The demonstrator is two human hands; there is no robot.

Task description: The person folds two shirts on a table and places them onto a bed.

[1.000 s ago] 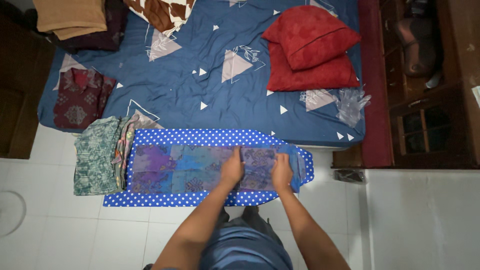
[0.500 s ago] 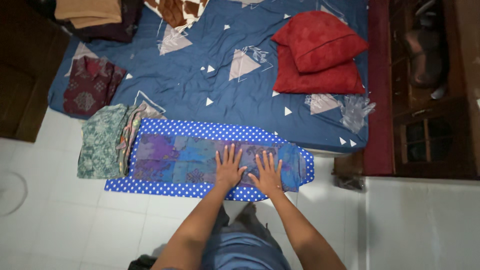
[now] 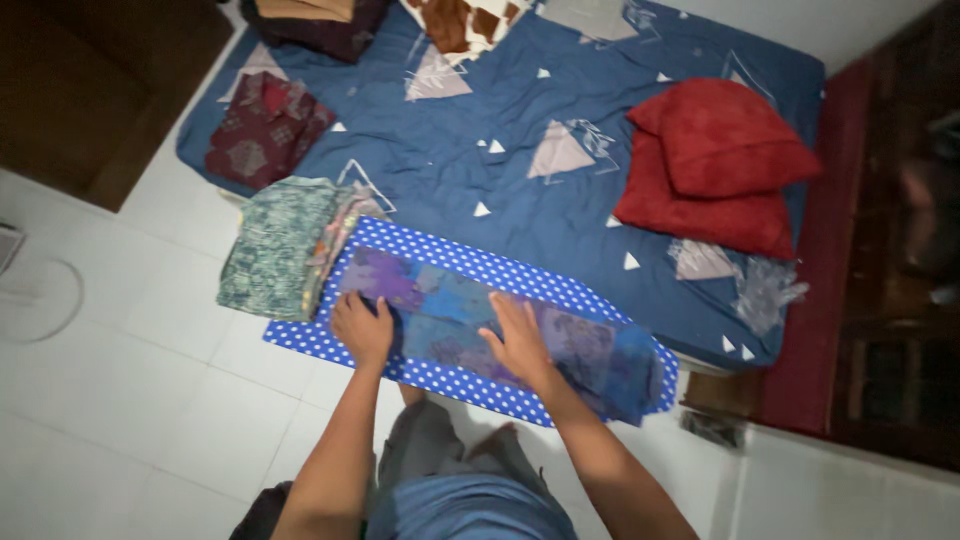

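Both hands, left hand [image 3: 362,328] and right hand [image 3: 519,342], have spread apart, flat and open, along the purple-blue patterned cloth [image 3: 480,325] on the polka-dot ironing board [image 3: 520,400], smoothing it leftward

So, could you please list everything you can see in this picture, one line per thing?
board: one, blue with white dots, at the bed's edge
cloth: one, purple-blue patterned, flat on the board
folded pile: one, green on top, on the board's left end
bed cover: one, blue with triangles
pillows: two, red, stacked on the bed
maroon garment: one, folded on the bed
floor: white tiles
left hand: flat on the cloth
right hand: flat on the cloth
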